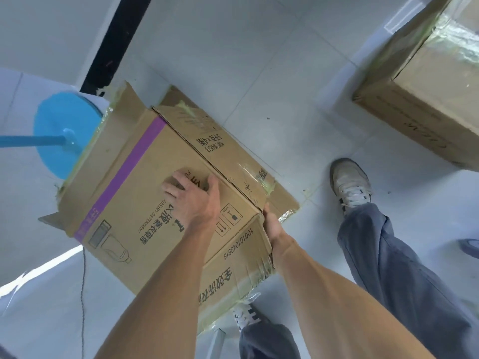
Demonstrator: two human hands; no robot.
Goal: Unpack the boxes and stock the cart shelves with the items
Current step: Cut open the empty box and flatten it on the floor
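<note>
A brown cardboard box (145, 182) with a purple stripe and laundry-detergent print lies on its side on the pale tiled floor, its taped flaps loose at both ends. My left hand (193, 195) presses flat on the box's upper face with spread fingers. At the box's near right corner my right hand (272, 224) grips a flap edge, its fingers hidden behind the cardboard. What the box holds is not visible.
A second, taped cardboard box (427, 81) stands at the upper right. A blue round base with a blue pole (64, 133) sits left of the box. My feet (350, 182) are beside the box on the right. A thin cable (83, 294) runs along the floor.
</note>
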